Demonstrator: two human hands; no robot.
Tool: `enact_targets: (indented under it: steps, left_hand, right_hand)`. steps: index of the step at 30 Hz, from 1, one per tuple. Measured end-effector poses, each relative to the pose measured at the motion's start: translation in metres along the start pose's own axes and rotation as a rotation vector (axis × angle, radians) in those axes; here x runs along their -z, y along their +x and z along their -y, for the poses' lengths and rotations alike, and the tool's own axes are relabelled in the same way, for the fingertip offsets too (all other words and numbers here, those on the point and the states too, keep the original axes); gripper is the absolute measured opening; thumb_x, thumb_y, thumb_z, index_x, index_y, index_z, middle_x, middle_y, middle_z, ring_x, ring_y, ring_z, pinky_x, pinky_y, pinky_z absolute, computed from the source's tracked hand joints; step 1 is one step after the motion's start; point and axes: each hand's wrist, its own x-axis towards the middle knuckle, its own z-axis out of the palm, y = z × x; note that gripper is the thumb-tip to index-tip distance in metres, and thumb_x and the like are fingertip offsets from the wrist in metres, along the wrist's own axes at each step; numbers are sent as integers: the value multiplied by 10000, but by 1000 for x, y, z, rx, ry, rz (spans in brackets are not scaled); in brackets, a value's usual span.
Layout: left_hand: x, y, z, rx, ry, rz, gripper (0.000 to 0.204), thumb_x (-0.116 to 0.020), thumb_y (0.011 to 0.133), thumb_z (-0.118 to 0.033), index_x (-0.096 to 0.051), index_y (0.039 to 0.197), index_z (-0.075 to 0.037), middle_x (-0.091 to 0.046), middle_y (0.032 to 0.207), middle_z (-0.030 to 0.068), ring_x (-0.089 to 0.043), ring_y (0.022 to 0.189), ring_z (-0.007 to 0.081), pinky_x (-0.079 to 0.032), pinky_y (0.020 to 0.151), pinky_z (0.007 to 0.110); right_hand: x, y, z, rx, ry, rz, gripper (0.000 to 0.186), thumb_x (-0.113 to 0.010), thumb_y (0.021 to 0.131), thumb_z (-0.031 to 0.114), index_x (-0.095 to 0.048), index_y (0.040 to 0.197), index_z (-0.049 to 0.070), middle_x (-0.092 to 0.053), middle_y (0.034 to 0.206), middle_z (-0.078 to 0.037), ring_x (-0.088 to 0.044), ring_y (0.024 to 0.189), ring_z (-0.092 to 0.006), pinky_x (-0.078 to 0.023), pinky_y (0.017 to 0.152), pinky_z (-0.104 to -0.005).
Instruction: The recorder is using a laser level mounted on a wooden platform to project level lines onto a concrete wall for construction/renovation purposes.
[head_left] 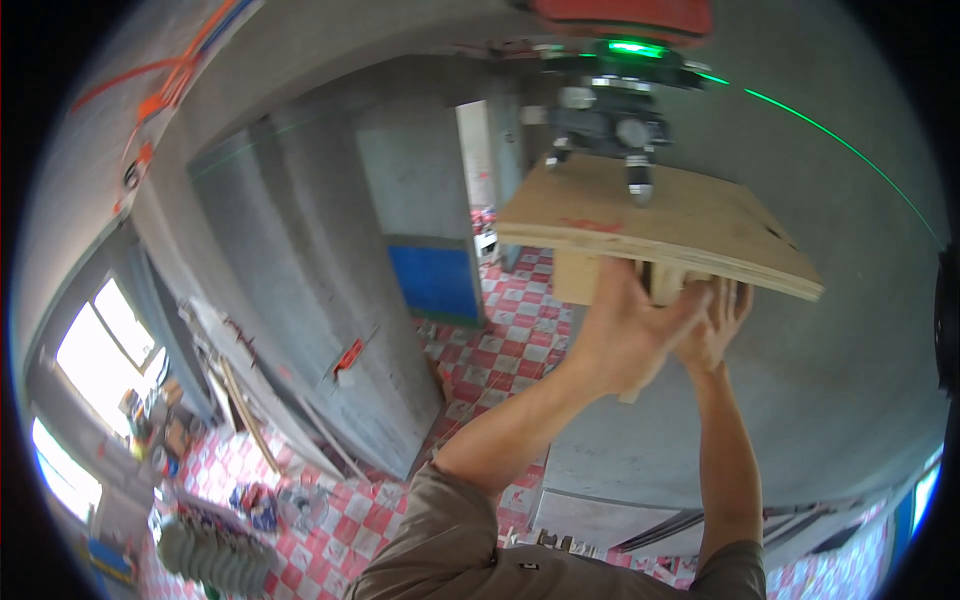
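A plywood platform (660,205) is raised high in front of me, next to the grey wall. On its top stands a laser level (612,110) with a red upper body, a green glow and short metal feet; its top is cut off by the frame. Beneath the board a wooden support block (575,277) shows. My left hand (632,340) is closed around the wooden support under the board, its thumb pointing up. Just right of it, my right hand (715,325) is closed on the same support, with its fingers close to the underside. The two hands partly overlap.
A green laser line (840,143) runs across the right wall. The floor (495,350) carries a red-and-white checked covering. A blue panel (428,280) is beside the doorway. Wooden strips (248,415) lean at left, near windows (105,345) and piled goods. Orange conduit (165,90) hangs above.
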Motion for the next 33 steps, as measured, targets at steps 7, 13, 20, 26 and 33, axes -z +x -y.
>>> enact_targets:
  steps: [7, 13, 20, 26, 33]
  left_hand:
    - [-4, 0, 3, 13, 18, -12, 387, -675, 837, -110, -537, 1176, 16, -609, 1071, 79, -573, 968, 158, -469, 862, 319]
    - [-10, -5, -2, 8, 20, 17, 451, -688, 865, -137, -479, 1241, 0, -572, 1132, 79, -546, 1026, 160, -448, 903, 322]
    - [1, -4, -3, 27, 12, -40, 418, -675, 838, -106, -519, 1209, 9, -589, 1104, 83, -563, 997, 165, -461, 883, 328]
    - [-6, 1, -4, -1, -10, -42, 420, -638, 812, -66, -510, 1202, 22, -586, 1105, 92, -565, 1015, 188, -460, 913, 345]
    - [-2, 1, -6, -15, 40, -68, 509, -648, 784, -89, -445, 1233, 39, -503, 1176, 152, -492, 1137, 242, -398, 1010, 392]
  right_hand:
    - [-2, -8, -3, -69, 33, 41, 865, -805, 582, 682, -613, 1320, 273, -621, 1211, -131, -564, 1185, -321, -225, 1095, -589]
    - [4, -9, -4, -77, 41, 32, 915, -825, 554, 667, -585, 1357, 298, -616, 1230, -114, -559, 1192, -305, -219, 1102, -588]
    - [3, -4, 3, -63, 27, 76, 866, -841, 570, 609, -608, 1334, 276, -606, 1254, -150, -552, 1211, -336, -223, 1102, -588]
    - [9, 8, 4, -31, 74, -8, 631, -779, 736, 485, -640, 1289, 215, -608, 1256, -180, -535, 1236, -365, -208, 1117, -592]
    - [0, -3, 0, -49, 22, 44, 527, -665, 866, 445, -620, 1306, 158, -503, 1410, -214, -469, 1321, -361, -165, 1133, -625]
